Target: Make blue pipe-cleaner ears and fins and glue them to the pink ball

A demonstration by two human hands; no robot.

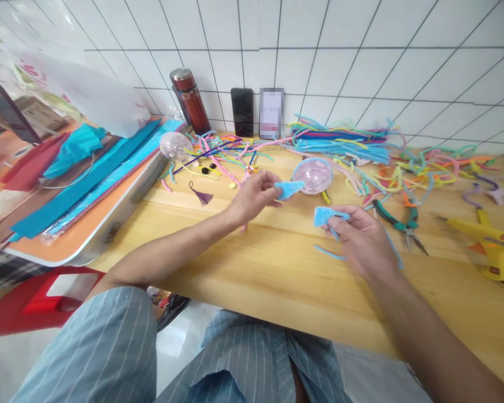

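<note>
Between the fingertips of my left hand [257,197] is a small, flat, light-blue fuzzy triangle [289,190], which looks made of pipe cleaner. My right hand [361,238] pinches a similar folded light-blue pipe-cleaner piece [324,216], its thumb on top. Both hands are raised over the wooden table, with a gap between the two pieces. A loose blue pipe cleaner [330,253] lies below the right hand. Just behind the left hand's piece stands a clear pinkish bowl [313,176].
Green-handled pliers [408,226] and a yellow glue gun [489,238] lie to the right. Bundled pipe cleaners [344,143] run along the wall beside two phones [242,112] and a red thermos [190,101]. A purple tassel [201,195] and an orange-topped tray [63,246] are on the left.
</note>
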